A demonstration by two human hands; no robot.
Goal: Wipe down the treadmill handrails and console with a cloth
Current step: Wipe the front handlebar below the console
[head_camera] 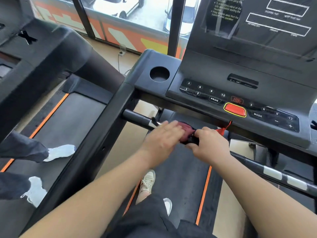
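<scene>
- Head view: at far left I see someone else's white sneakers (60, 152) on the neighbouring belt.
- My left hand (161, 140) presses flat on a dark red cloth (185, 131), wrapped around the smooth black front handrail (137, 118).
- My right hand (209, 143) grips the same bar beside the cloth.
- Glossy console (240, 93) sits above, with a red stop button (235, 109).

The treadmill console (240, 93) carries all the legible text. Its left keypad (204, 91) shows 3, 6, 9, 12, with "INCLINE" faintly below and a "PROG" button (214, 99). A red label (237, 100) reads "STOP START". The right keypad (274, 115) shows 3, 6, 9, 12, "MODE", minus and plus. The print on the display panel (257, 19) is too blurred to read.
</scene>
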